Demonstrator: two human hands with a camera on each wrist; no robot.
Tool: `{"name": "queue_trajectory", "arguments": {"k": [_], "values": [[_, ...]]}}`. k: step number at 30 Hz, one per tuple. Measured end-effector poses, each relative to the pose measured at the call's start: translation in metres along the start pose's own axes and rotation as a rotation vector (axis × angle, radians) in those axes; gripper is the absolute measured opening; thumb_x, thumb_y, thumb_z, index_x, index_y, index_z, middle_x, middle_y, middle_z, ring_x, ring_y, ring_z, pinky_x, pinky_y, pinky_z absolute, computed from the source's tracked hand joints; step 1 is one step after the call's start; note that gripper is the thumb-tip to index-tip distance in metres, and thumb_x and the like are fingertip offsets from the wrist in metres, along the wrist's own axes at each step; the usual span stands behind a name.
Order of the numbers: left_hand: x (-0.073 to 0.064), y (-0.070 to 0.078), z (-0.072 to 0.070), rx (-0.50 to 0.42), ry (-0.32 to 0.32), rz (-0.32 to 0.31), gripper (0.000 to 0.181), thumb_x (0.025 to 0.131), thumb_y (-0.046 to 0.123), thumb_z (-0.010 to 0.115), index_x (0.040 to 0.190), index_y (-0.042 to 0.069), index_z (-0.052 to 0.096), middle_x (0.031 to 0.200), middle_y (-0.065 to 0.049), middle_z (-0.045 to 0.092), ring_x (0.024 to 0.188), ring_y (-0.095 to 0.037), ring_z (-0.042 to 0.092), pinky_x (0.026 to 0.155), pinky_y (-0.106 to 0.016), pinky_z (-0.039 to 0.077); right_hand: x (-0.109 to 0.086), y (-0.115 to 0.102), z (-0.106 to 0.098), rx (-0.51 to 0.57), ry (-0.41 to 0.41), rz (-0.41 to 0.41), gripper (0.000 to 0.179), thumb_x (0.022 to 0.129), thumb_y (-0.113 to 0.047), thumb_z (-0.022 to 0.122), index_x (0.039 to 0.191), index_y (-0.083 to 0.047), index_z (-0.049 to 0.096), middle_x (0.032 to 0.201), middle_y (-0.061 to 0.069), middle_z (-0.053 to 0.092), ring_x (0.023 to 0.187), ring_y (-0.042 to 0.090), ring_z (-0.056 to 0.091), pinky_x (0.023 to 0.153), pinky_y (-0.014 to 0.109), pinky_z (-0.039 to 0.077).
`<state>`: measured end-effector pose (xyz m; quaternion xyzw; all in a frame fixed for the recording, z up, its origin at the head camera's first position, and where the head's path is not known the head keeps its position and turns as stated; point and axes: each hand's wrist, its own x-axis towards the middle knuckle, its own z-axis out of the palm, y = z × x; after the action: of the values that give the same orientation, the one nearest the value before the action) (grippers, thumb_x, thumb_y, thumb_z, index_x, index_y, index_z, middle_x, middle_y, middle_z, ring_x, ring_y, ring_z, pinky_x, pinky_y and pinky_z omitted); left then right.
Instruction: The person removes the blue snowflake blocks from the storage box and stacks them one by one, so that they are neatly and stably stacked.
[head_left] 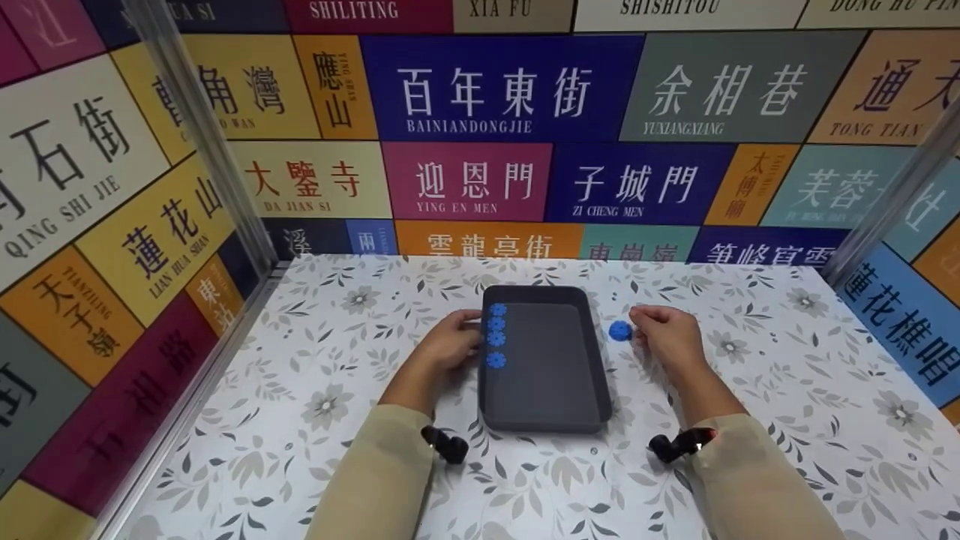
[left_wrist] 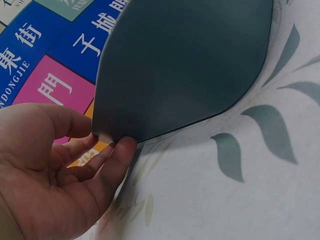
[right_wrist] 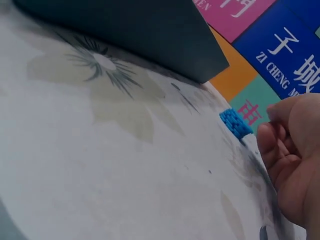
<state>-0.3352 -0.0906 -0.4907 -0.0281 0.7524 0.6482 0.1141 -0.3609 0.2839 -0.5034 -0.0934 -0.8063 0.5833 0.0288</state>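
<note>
The small, round blue ridged stack might topple if the right hand (bunched beside it, grip impossible to tell) nudges it, the left hand gripping the rectangular, dark-grey, smooth-walled tray.

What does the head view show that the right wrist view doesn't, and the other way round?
Only the head view: the left hand at the left wall of the dark tray, the tray's inside, and four blue flower pieces in a line along its left side.

Only the right wrist view: the ridged side of the blue item up close, and the inner side of the right hand.

Both: the tray, the right hand beside the blue item, the patterned table and lettered wall.
</note>
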Motion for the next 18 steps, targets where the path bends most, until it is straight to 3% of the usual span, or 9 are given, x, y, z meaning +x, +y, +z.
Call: {"name": "queue_trajectory", "arguments": {"k": [8,11,18], "values": [[0.001,0.0,-0.002,-0.011,0.001,-0.037,0.06,0.093,0.004,0.059,0.153,0.012,0.056,0.141,-0.015,0.067,0.11,-0.025,0.07,0.084,-0.031,0.057,-0.024,-0.044,0.036,0.191,-0.033,-0.098,0.043,0.098,-0.036,0.078,0.121,0.0,0.074,0.081,-0.005,0.07,0.069,0.009,0.063,0.065,0.024,0.057],[0.001,0.0,-0.002,-0.023,-0.003,-0.052,0.06,0.093,0.004,0.06,0.153,0.013,0.056,0.141,-0.014,0.068,0.112,-0.026,0.071,0.083,-0.031,0.058,-0.034,-0.062,0.051,0.246,-0.071,-0.14,0.036,0.098,-0.032,0.078,0.116,-0.001,0.075,0.083,0.0,0.07,0.068,0.01,0.063,0.063,0.024,0.057],[-0.002,0.001,-0.002,-0.036,-0.014,-0.064,0.06,0.094,0.005,0.061,0.153,0.014,0.055,0.142,-0.014,0.067,0.114,-0.027,0.071,0.079,-0.03,0.056,-0.045,-0.089,0.075,0.416,-0.152,-0.134,0.019,0.098,-0.022,0.078,0.108,-0.006,0.077,0.084,-0.001,0.071,0.07,0.011,0.064,0.061,0.023,0.056]]}}
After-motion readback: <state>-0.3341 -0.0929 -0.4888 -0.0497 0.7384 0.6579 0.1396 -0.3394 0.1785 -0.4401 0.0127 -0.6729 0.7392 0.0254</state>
